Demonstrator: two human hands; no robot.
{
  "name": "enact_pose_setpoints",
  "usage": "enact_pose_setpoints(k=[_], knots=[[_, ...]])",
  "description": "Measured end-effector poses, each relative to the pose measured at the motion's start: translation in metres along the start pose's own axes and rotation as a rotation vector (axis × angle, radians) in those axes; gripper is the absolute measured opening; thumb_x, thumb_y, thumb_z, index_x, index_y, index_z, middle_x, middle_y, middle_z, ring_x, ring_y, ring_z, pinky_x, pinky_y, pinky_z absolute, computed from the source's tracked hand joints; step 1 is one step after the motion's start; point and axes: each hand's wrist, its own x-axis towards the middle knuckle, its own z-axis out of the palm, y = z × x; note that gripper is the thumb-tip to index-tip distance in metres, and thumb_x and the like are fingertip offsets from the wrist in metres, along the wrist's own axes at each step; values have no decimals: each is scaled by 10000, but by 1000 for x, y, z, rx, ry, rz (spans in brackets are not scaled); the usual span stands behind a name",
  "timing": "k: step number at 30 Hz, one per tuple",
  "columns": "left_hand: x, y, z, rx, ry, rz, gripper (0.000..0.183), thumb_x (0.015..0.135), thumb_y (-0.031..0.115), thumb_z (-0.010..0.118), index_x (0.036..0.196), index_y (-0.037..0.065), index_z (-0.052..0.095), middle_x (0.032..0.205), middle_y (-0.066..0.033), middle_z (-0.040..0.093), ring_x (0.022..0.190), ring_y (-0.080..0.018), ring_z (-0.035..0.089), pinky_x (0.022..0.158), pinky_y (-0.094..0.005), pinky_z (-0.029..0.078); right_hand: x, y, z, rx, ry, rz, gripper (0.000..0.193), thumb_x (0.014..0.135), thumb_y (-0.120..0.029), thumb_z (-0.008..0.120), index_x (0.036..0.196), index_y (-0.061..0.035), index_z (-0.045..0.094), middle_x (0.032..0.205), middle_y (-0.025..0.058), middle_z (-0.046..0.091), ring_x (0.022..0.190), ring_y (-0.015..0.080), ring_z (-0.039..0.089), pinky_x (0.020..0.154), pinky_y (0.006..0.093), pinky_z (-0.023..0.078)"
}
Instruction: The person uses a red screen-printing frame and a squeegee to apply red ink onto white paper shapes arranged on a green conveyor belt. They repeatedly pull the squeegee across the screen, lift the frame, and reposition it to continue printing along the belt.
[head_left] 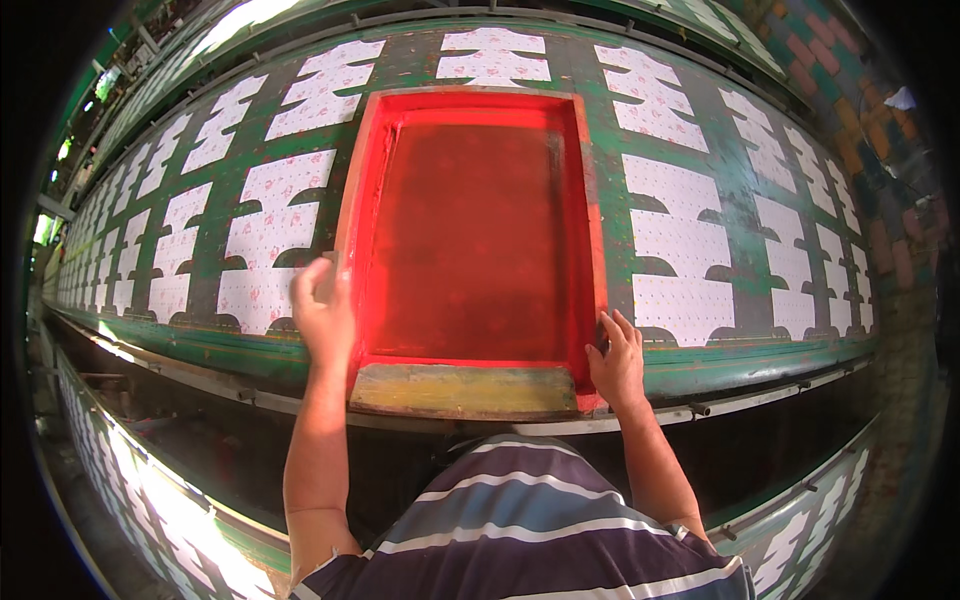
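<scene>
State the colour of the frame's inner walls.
Bright red; the frame's inner walls show best in the head view.

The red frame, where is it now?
In the head view, the red frame lies mid-picture on the green table, between the left hand and right hand, with white pieces on both sides.

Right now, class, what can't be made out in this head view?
In the head view:
Green tabletop beneath the red frame: hidden by it.
Finger details, left hand: blurred.
Patterns, far-left white pieces: too small.
Rest of the striped shirt: cut off by the lower edge.
</scene>
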Motion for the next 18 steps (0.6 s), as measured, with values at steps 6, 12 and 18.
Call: enact_pose_setpoints(k=[6, 12, 18], knots=[[-4, -132, 12, 57, -190, -339, 685, 879, 230, 918, 1457, -42, 670, 1346, -250, 758, 1295, -359, 725, 1127, -483, 549, 30, 0, 29, -38, -10, 197, 725, 915, -57, 834, 1598, -61, 591, 1397, 235, 714, 1301, 415, 681, 1126, 488, 551], [6, -143, 14, 32, -282, -418, 449, 849, 201, 922, 1194, -29, 747, 1081, -199, 825, 988, -334, 805, 894, -457, 609, 50, -9, 31, -64, 64, 318, 763, 869, -26, 794, 1603, -136, 619, 1038, 132, 767, 929, 327, 753, 885, 458, 616], [14, -139, 12, -189, -285, -482, 320, 890, 130, 907, 1116, 3, 720, 1053, -93, 785, 952, -214, 733, 877, -411, 574, 52, -30, -4, 39, 93, 338, 736, 824, -25, 764, 1544, -146, 667, 1092, 154, 757, 1085, 378, 731, 964, 504, 601]])
